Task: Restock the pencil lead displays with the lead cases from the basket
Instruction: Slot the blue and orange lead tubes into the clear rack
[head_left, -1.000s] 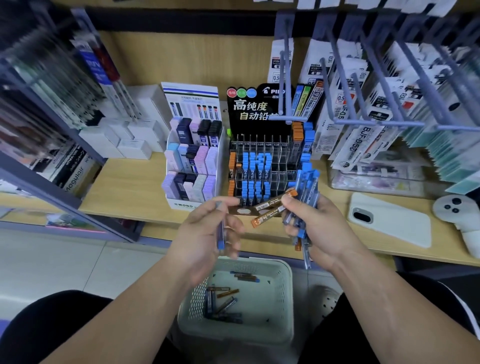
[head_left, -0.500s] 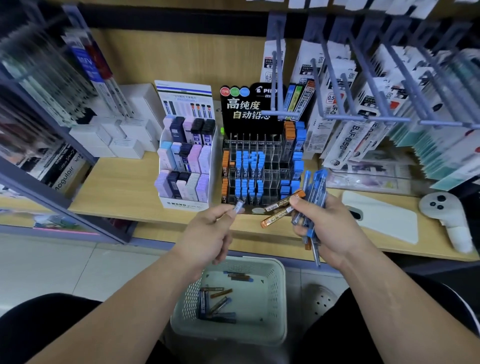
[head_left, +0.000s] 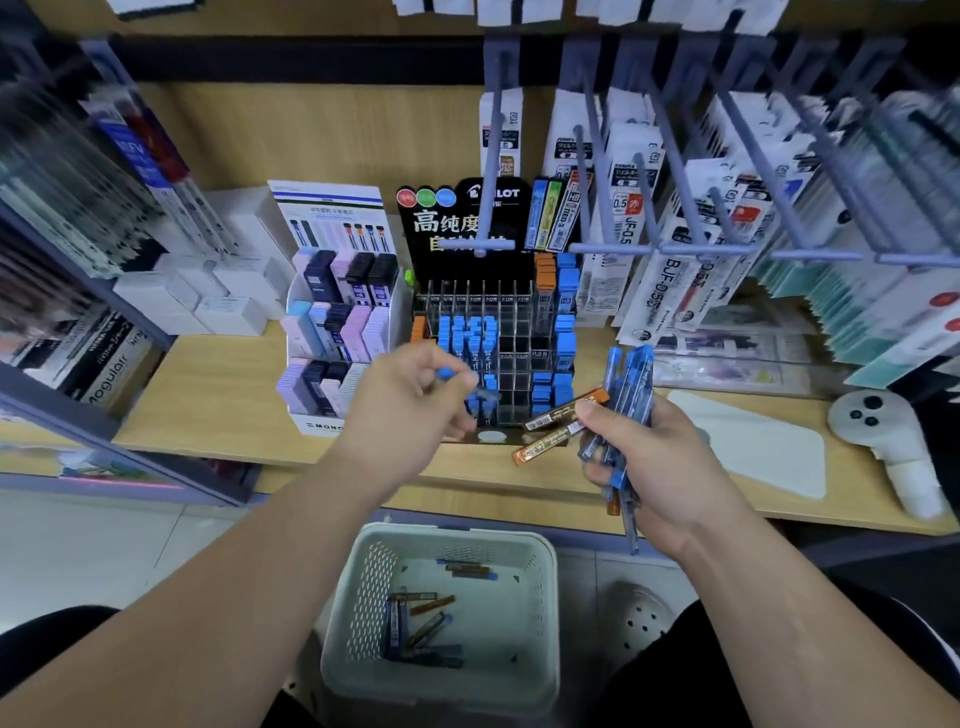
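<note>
One blue-capped lead case (head_left: 448, 373) is pinched at the fingertips of the left hand (head_left: 410, 400), right up against the front of the clear acrylic gridded display with the black header card (head_left: 519, 332). The pinch is blurred, so the exact finger placement cannot be made out. The case seems to be held by one end so that it can be dropped upright into a single narrow cell, beside the blue-capped rows standing on the left of the grid.

A bundle of slim lead cases (head_left: 628, 384) is clasped in the right hand (head_left: 649, 467), with the fingers curled round it. It is parked just beside the display's front right corner. It is probably held there as ready stock, so that the basket need not be reached into for every piece. Most caps in the bundle are blue. A few orange cases (head_left: 566, 415) are splayed out to the left, perhaps so that the colours can be told apart and picked off in turn.

Below the edge of the light wooden shelf (head_left: 218, 395), the pale perforated plastic basket (head_left: 545, 551) is set on the floor between the knees. A handful of loose cases (head_left: 415, 623) is lying flat on its bottom.

Many cells in the middle of the grid are seen empty, so the restock is judged well short of finished. Careful alignment with the cell mouth is called for next, and slippage from the loosely fanned bundle is the risk.
</note>
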